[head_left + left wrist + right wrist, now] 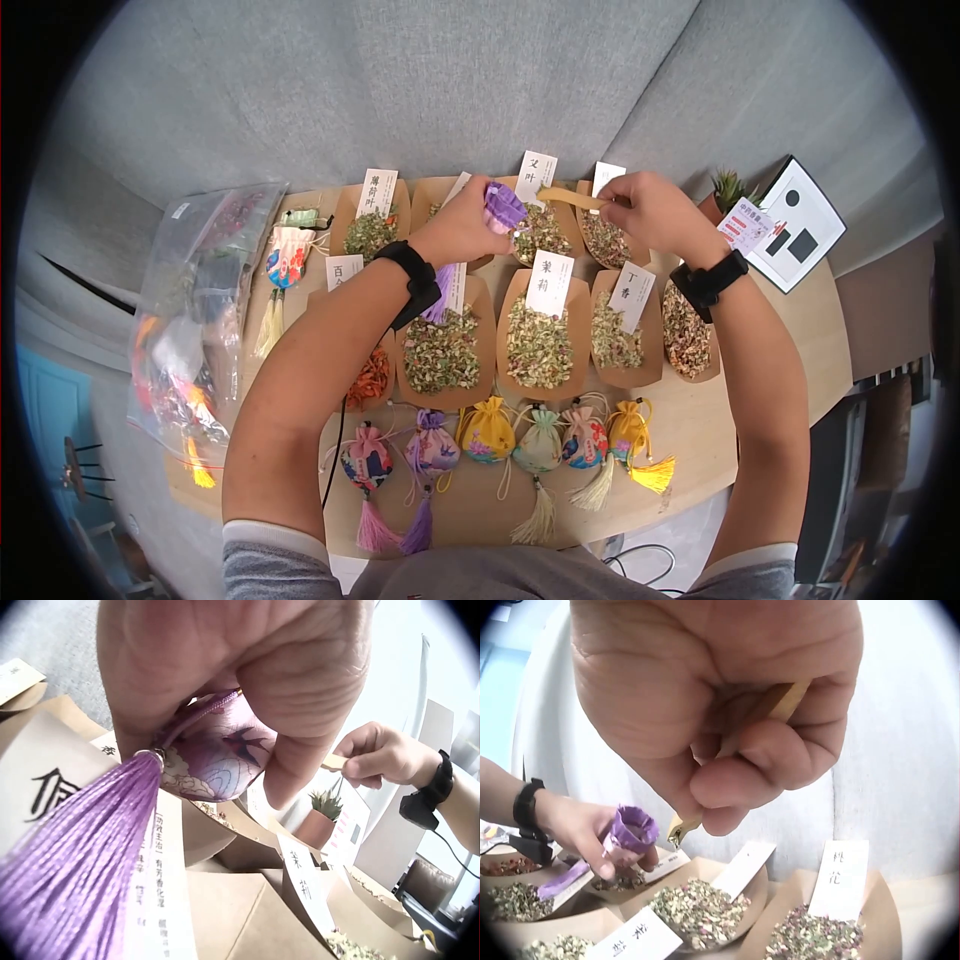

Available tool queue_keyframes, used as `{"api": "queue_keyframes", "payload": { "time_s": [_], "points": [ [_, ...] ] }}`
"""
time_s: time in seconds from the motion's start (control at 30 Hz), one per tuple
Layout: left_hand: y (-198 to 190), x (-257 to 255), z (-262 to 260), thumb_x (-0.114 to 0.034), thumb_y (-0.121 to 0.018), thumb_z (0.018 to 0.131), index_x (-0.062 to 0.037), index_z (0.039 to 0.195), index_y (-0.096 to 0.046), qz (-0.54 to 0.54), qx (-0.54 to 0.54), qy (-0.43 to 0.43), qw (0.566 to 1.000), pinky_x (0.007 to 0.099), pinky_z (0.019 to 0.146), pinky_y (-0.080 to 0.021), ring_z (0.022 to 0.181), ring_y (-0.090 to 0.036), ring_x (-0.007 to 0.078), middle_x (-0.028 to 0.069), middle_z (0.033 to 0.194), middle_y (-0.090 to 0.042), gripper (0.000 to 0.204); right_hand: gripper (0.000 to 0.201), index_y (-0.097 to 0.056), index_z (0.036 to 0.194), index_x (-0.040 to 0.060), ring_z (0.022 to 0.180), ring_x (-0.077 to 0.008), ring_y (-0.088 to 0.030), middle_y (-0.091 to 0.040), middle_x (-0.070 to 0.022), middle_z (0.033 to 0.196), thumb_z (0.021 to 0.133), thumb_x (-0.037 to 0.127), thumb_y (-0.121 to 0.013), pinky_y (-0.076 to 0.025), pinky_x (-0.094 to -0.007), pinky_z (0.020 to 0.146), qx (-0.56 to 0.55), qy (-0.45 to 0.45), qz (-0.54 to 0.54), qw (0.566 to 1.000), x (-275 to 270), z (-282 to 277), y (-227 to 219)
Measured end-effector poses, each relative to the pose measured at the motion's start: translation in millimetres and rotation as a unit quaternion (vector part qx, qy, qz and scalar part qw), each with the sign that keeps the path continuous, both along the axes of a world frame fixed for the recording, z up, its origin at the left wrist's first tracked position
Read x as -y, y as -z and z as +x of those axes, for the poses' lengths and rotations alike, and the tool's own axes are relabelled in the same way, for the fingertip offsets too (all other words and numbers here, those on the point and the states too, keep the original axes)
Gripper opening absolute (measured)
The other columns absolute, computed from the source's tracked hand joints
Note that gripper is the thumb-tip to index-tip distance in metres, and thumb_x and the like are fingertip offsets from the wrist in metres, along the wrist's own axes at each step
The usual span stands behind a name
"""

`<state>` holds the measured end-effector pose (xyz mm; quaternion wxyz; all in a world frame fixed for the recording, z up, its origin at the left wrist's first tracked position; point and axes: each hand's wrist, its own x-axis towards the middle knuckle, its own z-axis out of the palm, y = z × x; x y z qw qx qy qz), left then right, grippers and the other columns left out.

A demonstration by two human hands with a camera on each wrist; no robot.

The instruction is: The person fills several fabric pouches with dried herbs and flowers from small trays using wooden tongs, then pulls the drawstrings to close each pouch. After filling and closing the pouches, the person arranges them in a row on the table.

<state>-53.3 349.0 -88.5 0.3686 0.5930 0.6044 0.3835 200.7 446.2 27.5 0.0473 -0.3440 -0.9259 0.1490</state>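
Note:
My left hand (465,228) grips a small purple pouch (504,206) with its mouth open and facing up, a purple tassel hanging below; in the left wrist view fingers and thumb hold the pouch (217,754) from both sides. My right hand (650,212) pinches a light wooden scoop (572,198), its tip just right of the pouch mouth, not touching it. Some herb bits show at the scoop tip (681,825) in the right wrist view. Beneath the scoop is a paper tray (575,240) of dried herbs.
Several labelled paper trays of dried herbs (540,345) stand in two rows. Several tasselled pouches (487,430) lie along the front. A clear plastic bag (190,320) and a pale pouch (288,255) are on the left; a potted plant (728,190) and framed sign (797,225) at the back right.

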Motion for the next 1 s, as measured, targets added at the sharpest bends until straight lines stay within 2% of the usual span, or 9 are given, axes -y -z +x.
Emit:
{"api": "queue_keyframes", "payload": {
  "time_s": [0.07,0.13,0.27,0.33,0.5,0.77,0.9,0.97,1.0],
  "points": [
    [2,-2,1,-0.013,-0.086,0.072,0.0027,0.139,-0.037,0.010,-0.004,0.001,1.000,0.0348,0.091,-0.052,0.106,-0.061,0.0193,0.0118,0.117,-0.061,0.084,0.021,-0.074,0.102,-0.0018,0.069,-0.0285,-0.065,-0.070,-0.0181,0.080,0.088,0.014,-0.070,-0.051,-0.0381,0.068,-0.009,-0.012,-0.006,1.000,5,-8,-5],
    [6,-5,1,-0.013,-0.085,0.072,0.0027,0.139,-0.037,0.021,-0.010,0.002,1.000,0.0347,0.090,-0.052,0.106,-0.061,0.0190,0.0118,0.117,-0.061,0.084,0.021,-0.075,0.102,0.0013,0.077,-0.0345,-0.069,-0.072,-0.0196,0.086,0.088,0.016,-0.067,-0.054,-0.0424,0.073,-0.009,-0.029,-0.005,1.000,8,-14,-6],
    [1,-1,2,-0.012,-0.085,0.073,0.0020,0.139,-0.037,0.017,0.000,-0.001,1.000,0.0346,0.090,-0.052,0.106,-0.061,0.0187,0.0113,0.117,-0.061,0.083,0.024,-0.075,0.103,0.0009,0.079,-0.0347,-0.069,-0.072,-0.0206,0.086,0.089,0.018,-0.066,-0.054,-0.0427,0.075,-0.033,-0.011,-0.055,0.998,-4,-15,-4],
    [0,0,2,-0.012,-0.085,0.073,0.0018,0.139,-0.037,0.001,-0.006,-0.002,1.000,0.0345,0.090,-0.052,0.106,-0.061,0.0187,0.0111,0.116,-0.061,0.083,0.028,-0.075,0.103,-0.0015,0.082,-0.0365,-0.070,-0.072,-0.0225,0.088,0.090,0.021,-0.064,-0.055,-0.0440,0.078,0.094,0.026,-0.002,0.995,-20,-8,14],
    [0,0,1,-0.012,-0.085,0.073,0.0009,0.138,-0.039,0.015,0.003,0.003,1.000,0.0343,0.089,-0.051,0.105,-0.061,0.0182,0.0107,0.114,-0.062,0.081,0.030,-0.075,0.100,-0.0028,0.085,-0.0415,-0.069,-0.072,-0.0239,0.088,0.091,0.023,-0.062,-0.054,-0.0461,0.082,0.072,0.064,-0.027,0.995,-30,-1,69],
    [-3,4,-1,-0.012,-0.086,0.072,0.0003,0.136,-0.040,0.014,0.003,-0.009,1.000,0.0339,0.092,-0.050,0.106,-0.061,0.0186,0.0107,0.115,-0.062,0.080,0.030,-0.075,0.095,-0.0047,0.053,-0.0148,-0.059,-0.068,-0.0081,0.073,0.095,0.022,-0.060,-0.047,-0.0321,0.051,0.039,0.086,-0.243,0.965,-16,-19,70],
    [0,4,-3,-0.014,-0.086,0.072,0.0010,0.137,-0.039,0.017,-0.014,-0.011,1.000,0.0345,0.094,-0.050,0.108,-0.061,0.0191,0.0112,0.117,-0.063,0.082,0.028,-0.076,0.096,-0.0028,0.062,-0.0212,-0.065,-0.071,-0.0121,0.077,0.093,0.022,-0.063,-0.052,-0.0361,0.060,0.060,0.065,-0.225,0.970,-13,-16,72],
    [0,4,-3,-0.014,-0.086,0.072,0.0013,0.137,-0.039,0.016,-0.021,-0.012,1.000,0.0345,0.095,-0.050,0.109,-0.061,0.0193,0.0113,0.117,-0.063,0.082,0.027,-0.077,0.100,0.0007,0.077,-0.0289,-0.070,-0.073,-0.0159,0.083,0.090,0.024,-0.066,-0.055,-0.0407,0.071,0.039,-0.056,-0.058,0.996,-17,-11,85],
    [-1,4,-3,-0.015,-0.086,0.072,0.0017,0.138,-0.039,0.016,-0.029,-0.013,0.999,0.0346,0.095,-0.050,0.109,-0.061,0.0194,0.0114,0.117,-0.063,0.082,0.027,-0.077,0.100,0.0007,0.077,-0.0289,-0.070,-0.073,-0.0159,0.083,0.090,0.024,-0.066,-0.055,-0.0407,0.071,0.039,-0.056,-0.058,0.996,-17,-10,87]
  ]
}}
